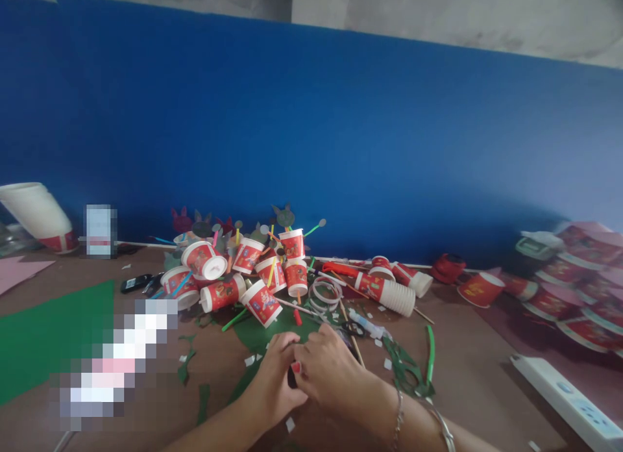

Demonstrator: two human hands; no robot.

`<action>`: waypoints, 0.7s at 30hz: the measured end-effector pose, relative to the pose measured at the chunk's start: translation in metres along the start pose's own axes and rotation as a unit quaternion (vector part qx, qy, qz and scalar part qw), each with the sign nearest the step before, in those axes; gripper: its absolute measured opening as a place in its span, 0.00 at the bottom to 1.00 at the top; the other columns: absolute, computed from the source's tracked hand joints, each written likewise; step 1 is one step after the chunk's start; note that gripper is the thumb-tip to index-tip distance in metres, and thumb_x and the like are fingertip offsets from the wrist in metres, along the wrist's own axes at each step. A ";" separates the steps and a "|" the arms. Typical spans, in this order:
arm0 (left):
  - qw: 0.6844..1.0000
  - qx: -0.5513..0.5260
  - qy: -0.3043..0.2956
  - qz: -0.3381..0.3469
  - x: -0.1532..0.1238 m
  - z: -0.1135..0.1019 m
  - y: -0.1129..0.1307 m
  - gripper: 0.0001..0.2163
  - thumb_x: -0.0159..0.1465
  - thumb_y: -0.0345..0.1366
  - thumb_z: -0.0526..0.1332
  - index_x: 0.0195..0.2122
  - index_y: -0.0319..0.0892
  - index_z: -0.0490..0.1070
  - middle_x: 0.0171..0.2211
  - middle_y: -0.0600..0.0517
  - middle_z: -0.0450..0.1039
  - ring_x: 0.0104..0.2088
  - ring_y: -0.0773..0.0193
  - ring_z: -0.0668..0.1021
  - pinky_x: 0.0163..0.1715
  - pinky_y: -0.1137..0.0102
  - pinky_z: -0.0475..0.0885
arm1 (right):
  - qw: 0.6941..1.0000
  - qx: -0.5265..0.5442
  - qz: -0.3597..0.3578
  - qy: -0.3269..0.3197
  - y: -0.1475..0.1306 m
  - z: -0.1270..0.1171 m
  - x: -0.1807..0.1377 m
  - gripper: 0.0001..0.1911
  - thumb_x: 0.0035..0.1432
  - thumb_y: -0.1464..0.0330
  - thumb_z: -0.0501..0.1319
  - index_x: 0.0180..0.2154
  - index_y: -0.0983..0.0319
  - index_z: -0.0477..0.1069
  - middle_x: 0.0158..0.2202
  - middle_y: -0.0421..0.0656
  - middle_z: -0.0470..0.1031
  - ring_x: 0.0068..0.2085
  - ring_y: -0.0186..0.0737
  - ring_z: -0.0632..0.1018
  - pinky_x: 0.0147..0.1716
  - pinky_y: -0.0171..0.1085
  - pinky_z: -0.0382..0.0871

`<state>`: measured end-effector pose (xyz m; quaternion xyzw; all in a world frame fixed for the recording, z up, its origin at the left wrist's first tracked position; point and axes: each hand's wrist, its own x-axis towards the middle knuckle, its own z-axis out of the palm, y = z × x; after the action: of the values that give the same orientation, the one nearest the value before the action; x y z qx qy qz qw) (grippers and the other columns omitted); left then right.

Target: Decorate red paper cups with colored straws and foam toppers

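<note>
My left hand [276, 378] and my right hand [331, 364] meet over the near middle of the table, fingers curled and touching. A small dark thing [292, 378] shows between them, mostly covered by my fingers, so its kind is hidden. A bit of red shows by my right thumb. Beneath and beyond my hands lies a cut sheet of green paper [253, 334]. Just past my fingertips rests a small red cap [297, 317]. A pile of red-and-white paper cups [261, 302], several with coloured straws and paper animal heads, lies farther back.
Scissors [354, 330], a white tape roll [325, 295] and a cup stack [387, 294] lie right of centre. Green paper scraps [407, 367] are strewn about. A white power strip [567, 393] and stacked cup pieces [584, 276] occupy the right; green paper [53, 332] covers the left.
</note>
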<state>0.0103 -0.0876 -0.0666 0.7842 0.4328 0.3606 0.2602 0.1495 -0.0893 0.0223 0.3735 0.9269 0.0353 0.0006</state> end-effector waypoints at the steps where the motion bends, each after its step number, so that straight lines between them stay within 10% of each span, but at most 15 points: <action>1: 1.000 0.000 0.000 0.004 0.000 0.001 -0.001 0.21 0.43 0.23 0.62 0.39 0.42 0.68 0.43 0.46 0.67 0.46 0.52 0.71 0.47 0.57 0.68 | 1.000 0.004 0.003 0.009 -0.001 0.003 -0.005 0.07 0.57 0.70 0.56 0.32 0.65 0.71 0.30 0.46 0.76 0.33 0.42 0.74 0.35 0.41 0.56; 21: 0.998 -0.030 -0.042 -0.037 0.001 -0.007 0.006 0.20 0.47 0.30 0.67 0.43 0.43 0.72 0.47 0.46 0.67 0.51 0.52 0.69 0.53 0.58 0.65 | 0.896 0.394 0.133 0.157 0.026 0.034 -0.039 0.11 0.63 0.67 0.52 0.34 0.61 0.72 0.33 0.43 0.75 0.38 0.38 0.74 0.42 0.38 0.64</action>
<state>0.0075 -0.0888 -0.0578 0.7737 0.4397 0.3303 0.3145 0.1964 -0.0955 -0.0108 0.4530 0.7946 -0.2746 -0.2967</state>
